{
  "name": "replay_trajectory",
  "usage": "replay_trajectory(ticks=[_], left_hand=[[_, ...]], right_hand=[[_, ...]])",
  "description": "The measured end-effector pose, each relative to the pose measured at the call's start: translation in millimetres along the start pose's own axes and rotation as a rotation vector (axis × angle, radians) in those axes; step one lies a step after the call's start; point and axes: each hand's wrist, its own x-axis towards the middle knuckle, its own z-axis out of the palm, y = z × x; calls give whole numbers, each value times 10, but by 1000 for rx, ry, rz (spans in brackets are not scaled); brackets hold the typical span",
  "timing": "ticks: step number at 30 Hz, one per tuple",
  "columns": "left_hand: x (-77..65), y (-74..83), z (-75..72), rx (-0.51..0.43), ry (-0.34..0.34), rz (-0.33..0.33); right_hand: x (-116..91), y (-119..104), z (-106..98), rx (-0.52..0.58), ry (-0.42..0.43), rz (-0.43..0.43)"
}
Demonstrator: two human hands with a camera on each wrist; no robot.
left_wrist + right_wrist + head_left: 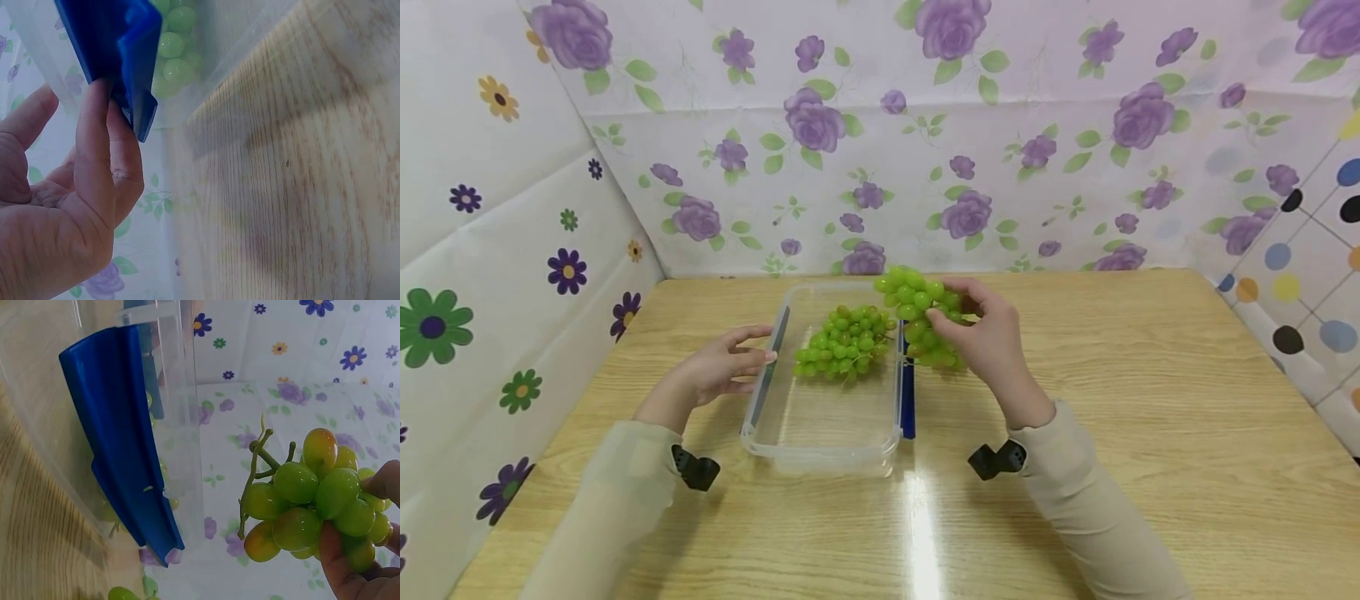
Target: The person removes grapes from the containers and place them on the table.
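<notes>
A clear plastic container (820, 457) with blue side latches stands on the table, and a bunch of green grapes (842, 343) lies inside. My right hand (988, 329) pinches another bunch of green grapes (312, 500) between thumb and fingers, raised beside the container's right rim. More green grapes (934, 348) show below that hand, just outside the right wall; partly hidden, they seem to rest on the table. At the left side, my left hand (724, 367) touches the left blue latch (119, 50) with loosely extended fingers. The right blue latch (122, 437) hangs down.
The wooden table (1120, 400) reaches back to a wall covering with purple flowers (865, 192). Patterned sheets (497, 250) also stand along the left and right sides. A black wrist camera (997, 460) sits on each wrist.
</notes>
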Motion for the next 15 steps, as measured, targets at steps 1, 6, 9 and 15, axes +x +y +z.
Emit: replay_trajectory(ticks=[1, 6, 9, 15], left_hand=[[2, -4, 1, -1, 0, -1], [17, -18, 4, -4, 2, -3], [22, -14, 0, 3, 2, -4], [25, -12, -13, 11, -1, -6]], right_hand=[[4, 25, -8, -2, 4, 8], [14, 137, -56, -9, 24, 52], [24, 181, -81, -21, 31, 76], [48, 238, -117, -28, 31, 115]])
